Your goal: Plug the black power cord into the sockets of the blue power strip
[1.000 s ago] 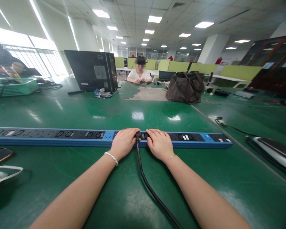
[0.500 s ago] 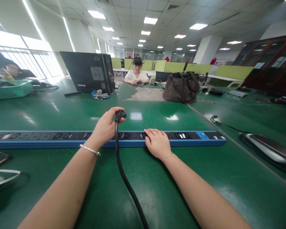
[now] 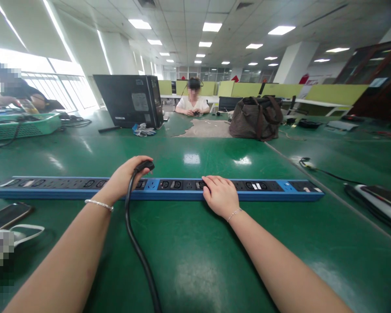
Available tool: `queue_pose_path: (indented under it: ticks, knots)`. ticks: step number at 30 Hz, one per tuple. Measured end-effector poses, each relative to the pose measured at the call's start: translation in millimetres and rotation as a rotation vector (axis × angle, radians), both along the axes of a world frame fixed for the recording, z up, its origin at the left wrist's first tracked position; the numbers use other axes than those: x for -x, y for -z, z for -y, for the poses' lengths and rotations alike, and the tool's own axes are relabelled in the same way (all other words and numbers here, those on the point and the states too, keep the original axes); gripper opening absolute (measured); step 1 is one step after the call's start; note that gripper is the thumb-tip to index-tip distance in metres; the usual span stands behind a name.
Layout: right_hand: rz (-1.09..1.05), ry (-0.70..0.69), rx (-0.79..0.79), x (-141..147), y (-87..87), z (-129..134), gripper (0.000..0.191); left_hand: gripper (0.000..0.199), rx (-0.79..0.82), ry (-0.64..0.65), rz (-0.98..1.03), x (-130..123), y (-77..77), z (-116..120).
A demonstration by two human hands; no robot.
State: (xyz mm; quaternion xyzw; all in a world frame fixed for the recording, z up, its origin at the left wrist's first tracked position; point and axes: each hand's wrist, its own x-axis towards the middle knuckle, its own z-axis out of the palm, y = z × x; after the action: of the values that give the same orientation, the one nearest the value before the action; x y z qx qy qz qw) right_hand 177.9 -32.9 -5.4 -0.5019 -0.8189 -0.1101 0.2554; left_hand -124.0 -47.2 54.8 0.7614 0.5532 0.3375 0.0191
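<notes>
My left hand (image 3: 122,176) is closed around a black power plug (image 3: 146,165), held just above a long blue power strip (image 3: 179,196). From the plug a thick black cord (image 3: 140,254) hangs down in front of the strip and runs toward me. My right hand (image 3: 222,195) lies across the strip right of its middle, fingers curved over the top and the palm against its near side. The strip lies crosswise on the green table, with black sockets and some blue ones along its top. Its part behind my left hand is hidden.
At left lie a phone (image 3: 11,216) and a white looped strap (image 3: 32,230). Further back stand a green basket (image 3: 39,126), a black computer case (image 3: 127,102), gloves (image 3: 144,130) and a brown bag (image 3: 254,119). A person (image 3: 193,102) sits opposite; another is at far left.
My left hand has moved left and slightly lower along the strip with the plug. My right hand stays on the same part of the strip. The view has turned a little left.
</notes>
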Motion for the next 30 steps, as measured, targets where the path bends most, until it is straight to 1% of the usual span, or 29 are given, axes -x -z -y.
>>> queue_pose_path:
  ticks: [2, 5, 7, 9, 18, 24, 30]
  knots:
    - [-0.007, 0.002, -0.003, 0.6, 0.2, -0.2, 0.038, 0.039, 0.027, -0.016, 0.006, 6.8, 14.5, 4.5]
    - [-0.010, 0.003, -0.004, 1.2, 0.5, -0.5, 0.038, 0.040, 0.022, -0.065, 0.000, 8.9, 32.4, 9.8]
    - [-0.008, 0.000, -0.003, 1.1, 0.7, -0.8, 0.038, 0.040, 0.016, -0.069, -0.030, 8.5, 39.4, 11.6]
    - [-0.008, -0.002, -0.007, 0.8, 1.0, -1.1, 0.038, 0.038, 0.015, -0.059, -0.054, 8.8, 42.9, 12.4]
    - [-0.022, -0.008, -0.020, 0.4, 2.0, -2.3, 0.037, 0.038, 0.012, -0.045, -0.068, 5.5, 44.3, 12.0]
    - [-0.030, -0.006, -0.016, 0.7, 1.5, -2.5, 0.038, 0.039, 0.011, -0.019, -0.124, 0.3, 38.7, 14.7]
    - [-0.036, -0.009, -0.018, 1.0, 2.5, -2.3, 0.037, 0.038, 0.043, -0.039, -0.133, -2.1, 36.0, 18.0]
